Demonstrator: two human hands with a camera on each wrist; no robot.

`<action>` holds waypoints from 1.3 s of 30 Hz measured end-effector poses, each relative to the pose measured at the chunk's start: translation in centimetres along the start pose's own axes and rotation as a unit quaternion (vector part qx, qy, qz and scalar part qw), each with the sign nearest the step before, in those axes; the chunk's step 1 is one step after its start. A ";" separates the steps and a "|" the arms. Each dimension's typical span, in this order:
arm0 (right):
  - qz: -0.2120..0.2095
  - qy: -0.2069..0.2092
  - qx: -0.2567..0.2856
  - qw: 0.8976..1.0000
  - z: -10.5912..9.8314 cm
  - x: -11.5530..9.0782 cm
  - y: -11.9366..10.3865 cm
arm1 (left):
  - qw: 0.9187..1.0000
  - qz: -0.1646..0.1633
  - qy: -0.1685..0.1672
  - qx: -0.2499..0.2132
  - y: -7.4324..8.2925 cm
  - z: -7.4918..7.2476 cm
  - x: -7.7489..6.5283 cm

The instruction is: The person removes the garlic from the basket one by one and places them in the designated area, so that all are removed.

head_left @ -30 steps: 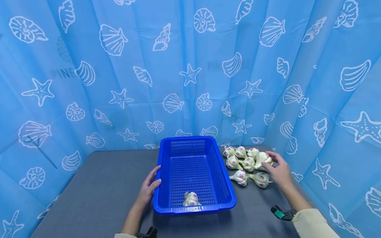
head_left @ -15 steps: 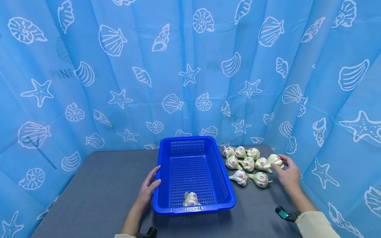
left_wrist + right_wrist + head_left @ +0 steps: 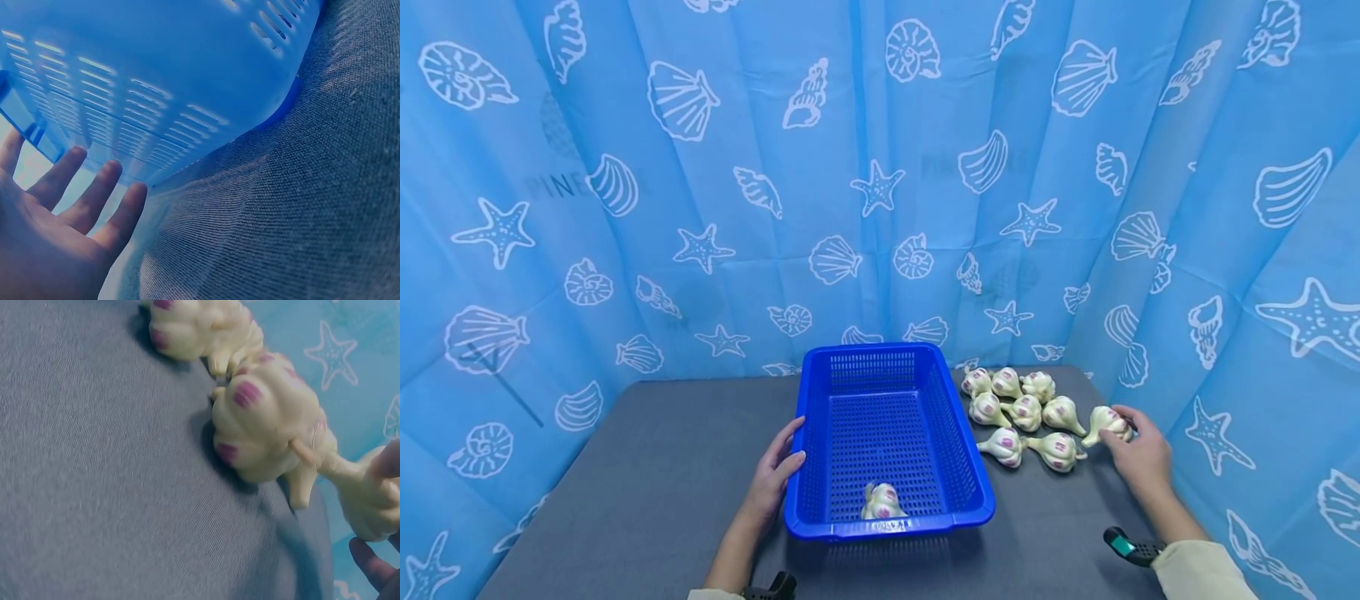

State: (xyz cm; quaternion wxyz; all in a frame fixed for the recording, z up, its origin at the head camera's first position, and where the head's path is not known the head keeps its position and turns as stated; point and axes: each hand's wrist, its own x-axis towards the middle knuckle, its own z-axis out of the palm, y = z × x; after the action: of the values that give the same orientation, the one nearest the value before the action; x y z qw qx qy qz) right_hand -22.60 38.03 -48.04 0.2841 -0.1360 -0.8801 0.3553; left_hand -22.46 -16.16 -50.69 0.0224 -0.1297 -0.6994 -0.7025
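My right hand (image 3: 1138,450) pinches a garlic bulb (image 3: 1107,425) between thumb and fingers, at the right end of the garlic group. In the right wrist view the held bulb (image 3: 369,503) is cut by the right edge, its stem overlapping a larger bulb (image 3: 269,419) with purple marks. At the left side of the blue plastic basket (image 3: 887,527), my left hand (image 3: 769,479) holds the rim, thumb and a finger on it. From the left wrist, other fingers (image 3: 122,215) lie spread against the slotted outer wall. One garlic bulb (image 3: 882,502) lies inside, near the basket's front wall.
Several garlic bulbs (image 3: 1024,412) lie close together right of the basket. The grey table (image 3: 685,467) extends left and in front. A blue curtain (image 3: 880,208) with white shells stands behind and at both sides.
My right hand has moved right and slightly nearer with the pinched garlic bulb, drawing it away from the others. A bulb it covered before now shows. My left hand and the basket stay put.
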 end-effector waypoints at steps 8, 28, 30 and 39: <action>0.003 -0.056 -0.044 0.997 -0.1 -0.3 1.3 | 1.000 -0.002 0.001 -0.001 -0.2 0.0 -0.1; -0.002 -0.104 -0.062 0.993 0.1 -1.2 1.7 | 1.000 0.005 0.000 0.010 -0.1 0.0 0.0; 0.000 -0.105 -0.063 0.992 0.0 -1.3 1.6 | 1.000 0.004 0.000 0.010 -0.1 0.0 0.0; 0.038 -0.120 -0.046 0.991 -0.2 -1.5 1.5 | 1.000 -0.008 0.007 0.005 -0.3 0.0 0.1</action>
State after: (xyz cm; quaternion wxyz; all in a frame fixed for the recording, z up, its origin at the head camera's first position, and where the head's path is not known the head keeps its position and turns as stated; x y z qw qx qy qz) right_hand -21.21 38.51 -49.54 0.1556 -0.1388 -0.9175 0.3388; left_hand -22.62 -16.12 -50.94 0.0219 -0.1193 -0.7038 -0.7000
